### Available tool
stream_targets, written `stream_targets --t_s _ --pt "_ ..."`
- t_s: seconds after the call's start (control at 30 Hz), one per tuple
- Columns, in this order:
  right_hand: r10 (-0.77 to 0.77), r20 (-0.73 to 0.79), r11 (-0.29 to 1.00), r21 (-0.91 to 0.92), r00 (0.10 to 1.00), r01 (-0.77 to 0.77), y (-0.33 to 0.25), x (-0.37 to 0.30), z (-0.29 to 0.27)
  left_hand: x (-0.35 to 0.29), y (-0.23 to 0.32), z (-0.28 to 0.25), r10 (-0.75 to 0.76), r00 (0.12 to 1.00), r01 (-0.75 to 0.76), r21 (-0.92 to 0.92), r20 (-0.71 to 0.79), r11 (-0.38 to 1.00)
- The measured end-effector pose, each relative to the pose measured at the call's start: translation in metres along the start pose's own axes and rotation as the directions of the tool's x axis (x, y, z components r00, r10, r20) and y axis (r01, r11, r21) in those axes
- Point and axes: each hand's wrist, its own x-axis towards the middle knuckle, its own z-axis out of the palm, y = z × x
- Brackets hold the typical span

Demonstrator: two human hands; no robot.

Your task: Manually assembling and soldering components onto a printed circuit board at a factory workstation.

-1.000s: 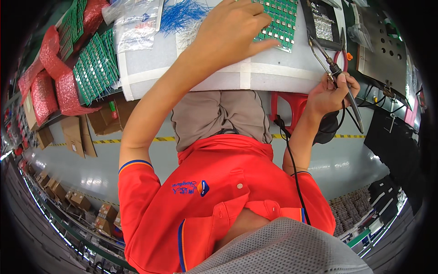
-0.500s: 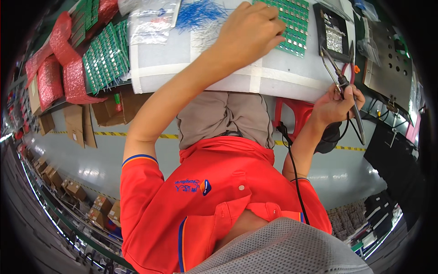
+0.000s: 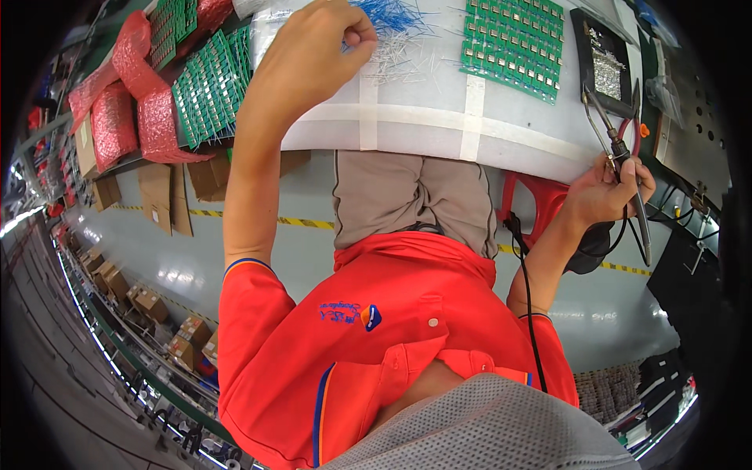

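1. On the bench [image 3: 423, 141], upper mid: blue wires [image 3: 392, 16] in a loose heap, w/ white wires [image 3: 401, 59] strewn just below, nearer the person.
2. L hand [image 3: 309, 59] at L edge of the heap, back of hand up, fingers curled, thumb twd index; can't tell if a wire is pinched.
3. R hand [image 3: 607, 192] at the bench's front R corner, closed on the iron [image 3: 620, 147]; metal end points up & L, grey handle slants down past the fingers.
4. Green panel [image 3: 513, 51] flat on bench, btwn the wires & the tray, apart from both hands; rows of small silvery parts on it.
5. Black tray [image 3: 583, 66] R of panel, silvery bits inside. Red-handled pliers [image 3: 636, 117] just R of it, near iron.
6. Far L: more green panels [image 3: 211, 86], leaning together, beside red bubble wrap [image 3: 113, 129].
7. Below bench: red stool [image 3: 544, 204], cardboard [image 3: 160, 200], grey floor [image 3: 301, 258] w/ yellow-black tape.
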Motion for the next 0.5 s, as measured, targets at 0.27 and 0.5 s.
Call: stream_targets --t_s 0.27,0.5 --pt "-0.008 0.016 1.0 0.031 1.0 0.007 0.003 -0.001 -0.002 -0.005 -0.004 0.004 -0.032 0.997 0.026 0.085 0.07 0.996" --pt "-0.009 0.009 1.0 0.022 1.0 0.008 0.002 0.0 -0.001 -0.025 -0.012 0.018 0.017 0.999 -0.013 0.107 -0.037 0.994"
